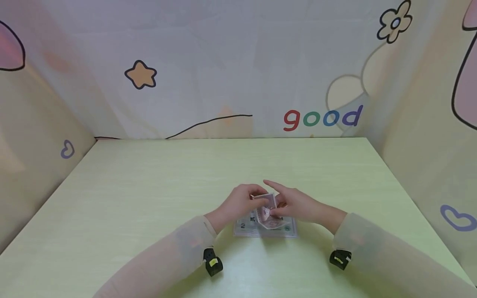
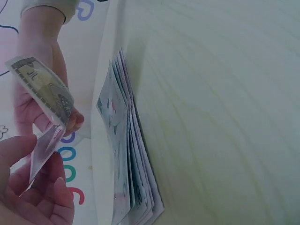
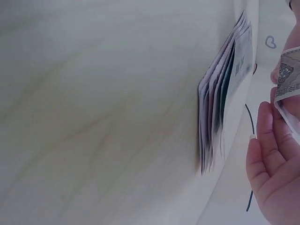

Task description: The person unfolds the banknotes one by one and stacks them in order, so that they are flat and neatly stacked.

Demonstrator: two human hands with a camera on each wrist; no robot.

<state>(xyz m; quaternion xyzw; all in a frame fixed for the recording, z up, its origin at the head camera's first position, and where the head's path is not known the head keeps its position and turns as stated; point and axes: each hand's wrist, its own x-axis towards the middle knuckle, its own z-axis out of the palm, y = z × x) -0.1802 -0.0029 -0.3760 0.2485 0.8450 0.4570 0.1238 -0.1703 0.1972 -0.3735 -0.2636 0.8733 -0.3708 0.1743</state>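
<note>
My left hand (image 1: 242,203) pinches a creased banknote (image 1: 273,222) by its upper part, thumb in front and fingers behind. From the other side, my right hand (image 1: 298,205) holds the same note between its thumb and fingers, the index finger stretched out above it. The note (image 2: 47,89) is bent at a sharp fold in the left wrist view, one half tipped toward my right hand. Under both hands lies a stack of banknotes (image 1: 243,228) on the table. Seen from the side, this stack (image 3: 218,98) shows several layered edges.
The pale green table (image 1: 149,178) reaches back to a cloth wall (image 1: 208,74) with printed drawings and the word "good". Similar cloth walls stand at the left and right. Black devices (image 1: 213,262) are strapped at both wrists.
</note>
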